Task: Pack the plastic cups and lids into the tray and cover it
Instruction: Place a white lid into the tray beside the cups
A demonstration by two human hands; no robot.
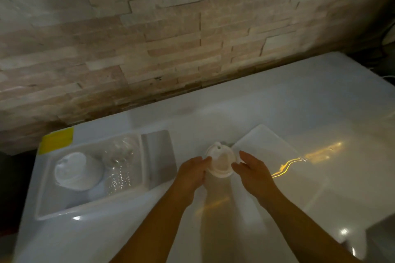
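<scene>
Beside the tray (92, 205), left hand (192, 174) and right hand (253, 171) clasp the lid (220, 161).

The glossy white counter (277, 102) bears a tray (42, 203), its flat cover (263, 140) and yellow tape (56, 139).

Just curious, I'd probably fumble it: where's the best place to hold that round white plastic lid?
By its outer rim, on opposite edges, coming in from the left and right. The round white plastic lid is thin and faces up, so only the rim gives purchase. The left hand and right hand flank it this way.
</scene>
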